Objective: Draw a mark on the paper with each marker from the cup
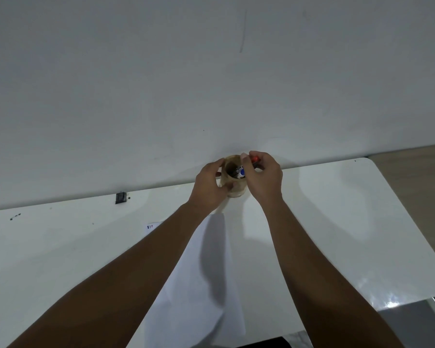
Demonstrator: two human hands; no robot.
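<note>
A tan cup [234, 189] stands at the far edge of the white table, close to the wall. My left hand [207, 187] wraps around the cup's left side. My right hand [263, 177] is at the cup's right rim, its fingers closed on a marker with a red end [254, 159]. A blue-capped marker [241, 172] with a white label sticks up inside the cup. A white sheet of paper [199, 285] lies between my forearms, with small coloured marks [150, 226] near its far left corner.
The white table [337, 222] ends in a rounded corner at the right, with brown floor [417, 177] beyond. A small black object [120, 197] sits by the wall at the left. The grey wall [211, 71] rises right behind the cup.
</note>
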